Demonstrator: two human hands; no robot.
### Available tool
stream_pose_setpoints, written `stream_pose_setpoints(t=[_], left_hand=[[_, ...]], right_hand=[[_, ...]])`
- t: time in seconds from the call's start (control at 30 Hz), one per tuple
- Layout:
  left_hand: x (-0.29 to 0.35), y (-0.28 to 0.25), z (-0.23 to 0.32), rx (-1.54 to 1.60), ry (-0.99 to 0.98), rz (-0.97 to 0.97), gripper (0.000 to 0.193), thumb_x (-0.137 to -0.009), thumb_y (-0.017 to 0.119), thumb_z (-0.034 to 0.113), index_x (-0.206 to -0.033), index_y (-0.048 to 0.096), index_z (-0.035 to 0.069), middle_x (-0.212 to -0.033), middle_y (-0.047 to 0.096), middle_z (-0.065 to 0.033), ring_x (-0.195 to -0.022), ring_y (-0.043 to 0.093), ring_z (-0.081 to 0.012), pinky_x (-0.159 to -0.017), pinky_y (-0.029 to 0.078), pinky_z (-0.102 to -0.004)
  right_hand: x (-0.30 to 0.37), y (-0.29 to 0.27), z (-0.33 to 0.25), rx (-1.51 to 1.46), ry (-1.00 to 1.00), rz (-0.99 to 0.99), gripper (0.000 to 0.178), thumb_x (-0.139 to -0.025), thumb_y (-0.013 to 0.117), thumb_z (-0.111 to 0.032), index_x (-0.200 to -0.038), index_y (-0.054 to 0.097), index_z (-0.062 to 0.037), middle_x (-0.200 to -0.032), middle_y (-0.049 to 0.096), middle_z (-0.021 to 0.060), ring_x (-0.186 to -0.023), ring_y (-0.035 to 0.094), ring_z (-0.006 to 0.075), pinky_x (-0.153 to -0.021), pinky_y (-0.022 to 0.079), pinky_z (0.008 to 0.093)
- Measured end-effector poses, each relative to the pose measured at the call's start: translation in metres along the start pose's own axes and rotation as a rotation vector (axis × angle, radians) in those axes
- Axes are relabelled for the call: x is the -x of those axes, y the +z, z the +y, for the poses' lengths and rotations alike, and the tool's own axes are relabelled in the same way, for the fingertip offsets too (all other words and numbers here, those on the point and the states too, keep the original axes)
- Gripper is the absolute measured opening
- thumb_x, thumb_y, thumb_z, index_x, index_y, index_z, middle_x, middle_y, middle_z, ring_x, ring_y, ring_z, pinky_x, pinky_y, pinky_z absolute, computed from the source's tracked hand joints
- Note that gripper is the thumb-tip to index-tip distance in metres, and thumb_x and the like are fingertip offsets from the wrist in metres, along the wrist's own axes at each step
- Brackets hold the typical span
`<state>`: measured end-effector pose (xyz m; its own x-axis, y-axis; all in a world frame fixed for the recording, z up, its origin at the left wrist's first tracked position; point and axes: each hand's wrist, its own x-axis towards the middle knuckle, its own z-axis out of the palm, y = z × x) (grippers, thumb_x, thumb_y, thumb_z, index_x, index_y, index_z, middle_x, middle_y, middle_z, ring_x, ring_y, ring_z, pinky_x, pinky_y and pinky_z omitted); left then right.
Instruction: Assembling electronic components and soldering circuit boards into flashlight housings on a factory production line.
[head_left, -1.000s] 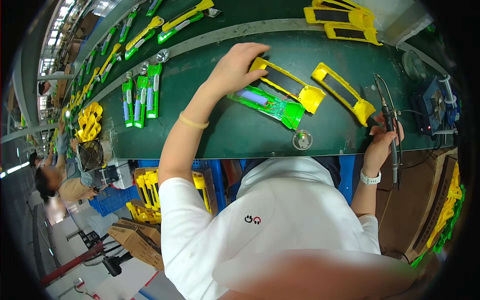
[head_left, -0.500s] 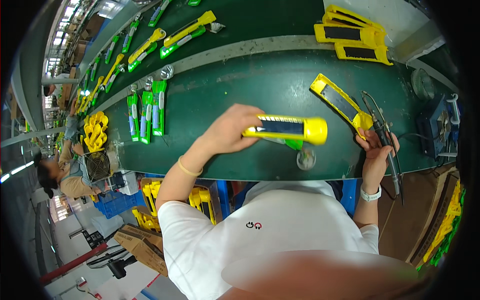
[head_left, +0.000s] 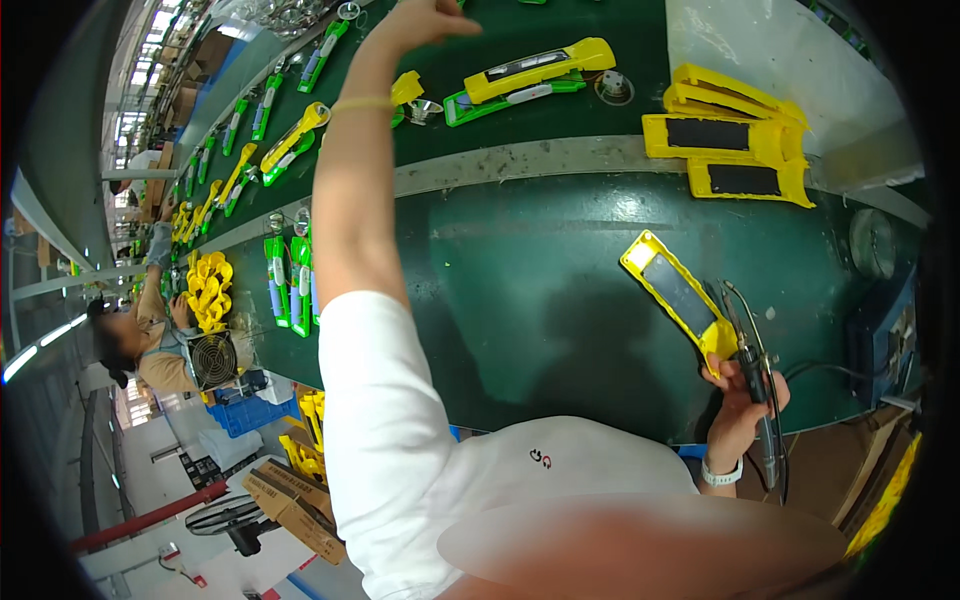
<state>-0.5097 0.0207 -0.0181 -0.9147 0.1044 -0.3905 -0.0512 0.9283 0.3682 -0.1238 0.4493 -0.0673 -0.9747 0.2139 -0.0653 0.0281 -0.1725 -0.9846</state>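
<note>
My right hand (head_left: 738, 412) is closed around a soldering iron (head_left: 752, 375) with a dark handle and a thin metal tube along it. The same hand also pinches the lower end of a yellow plastic casing (head_left: 640, 259), an open shell with a dark panel inside. Stretched far forward, my left hand (head_left: 425, 22) is at the top edge over the far strip, fingers partly apart and holding nothing visible. To its right, a yellow casing with a dark panel (head_left: 540, 68) lies on a green frame (head_left: 515, 98). A round clear lamp part (head_left: 613, 88) is beside it.
Stacked yellow casings (head_left: 715, 135) lie at the far right. Green frames (head_left: 300, 285) stand left on the bench, partly behind my arm. A blue machine (head_left: 880, 330) and a wire spool (head_left: 872, 243) are at right. Another person (head_left: 150, 335) works at far left beside yellow parts.
My left hand has carried the yellow-and-green lamp from the near bench to the far strip and let it go. My right hand still holds the iron and casing. The view has shifted.
</note>
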Motion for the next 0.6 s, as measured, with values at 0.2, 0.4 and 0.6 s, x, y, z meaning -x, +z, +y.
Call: stream_pose_setpoints(t=[0.2, 0.4, 0.6], left_hand=[[-0.049, 0.061, -0.027, -0.066, -0.064, 0.702, 0.064, -0.074, 0.07, 0.023, -0.12, 0.04, -0.009, -0.105, 0.056, -0.0288, -0.1, 0.055, -0.0397, -0.085, 0.046, -0.0431], [0.06, 0.064, -0.014, -0.005, 0.187, 0.782, 0.053, -0.077, 0.067, 0.022, -0.12, 0.046, -0.002, -0.104, 0.059, -0.0175, -0.099, 0.056, -0.0303, -0.086, 0.045, -0.0375], [0.28, 0.143, 0.026, 0.384, 0.506, 0.324, 0.054, -0.072, 0.072, 0.013, -0.119, 0.049, 0.003, -0.115, 0.054, -0.0134, -0.107, 0.053, -0.0258, -0.09, 0.044, -0.0338]], right_hand=[[-0.003, -0.003, 0.005, -0.016, -0.048, -0.034, 0.055, -0.09, 0.042, -0.051, -0.123, 0.03, -0.0088, -0.099, 0.059, 0.0183, -0.089, 0.063, 0.0319, -0.074, 0.055, 0.0411], [-0.004, -0.003, 0.001, -0.027, -0.069, -0.123, 0.049, -0.094, 0.036, -0.045, -0.126, 0.029, -0.009, -0.104, 0.059, 0.0188, -0.094, 0.062, 0.0325, -0.079, 0.053, 0.0432], [-0.009, -0.005, 0.002, -0.046, -0.022, -0.123, 0.04, -0.098, 0.034, -0.034, -0.124, 0.029, -0.0049, -0.103, 0.06, 0.0186, -0.094, 0.062, 0.0323, -0.081, 0.051, 0.042]])
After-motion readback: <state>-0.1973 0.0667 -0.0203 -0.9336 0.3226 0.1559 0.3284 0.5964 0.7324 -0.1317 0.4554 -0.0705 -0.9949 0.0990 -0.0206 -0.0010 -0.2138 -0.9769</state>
